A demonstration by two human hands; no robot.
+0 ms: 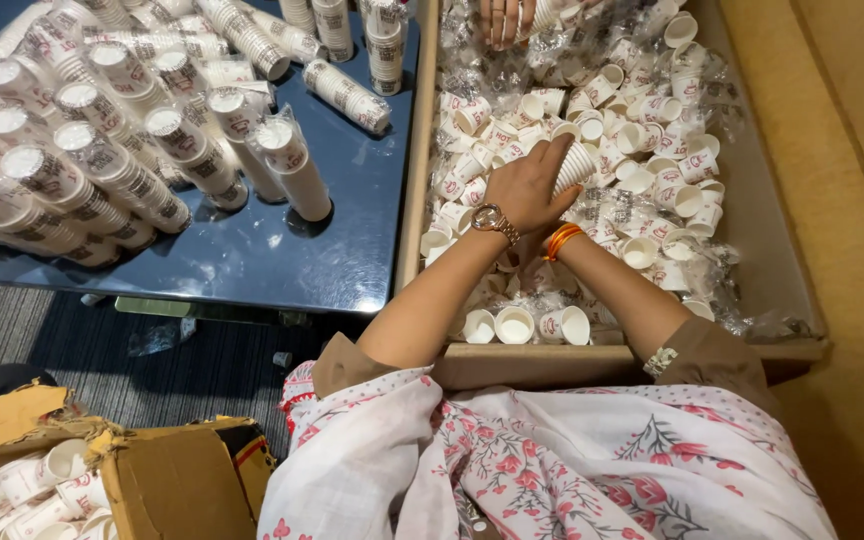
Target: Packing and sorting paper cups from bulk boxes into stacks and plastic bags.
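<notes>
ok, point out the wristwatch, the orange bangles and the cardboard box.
wristwatch (489,218), head view, on the round dial at the left wrist.
orange bangles (561,238), head view, on the band across the right wrist.
cardboard box (177,480), head view, on its brown side flap, lower left.
</notes>
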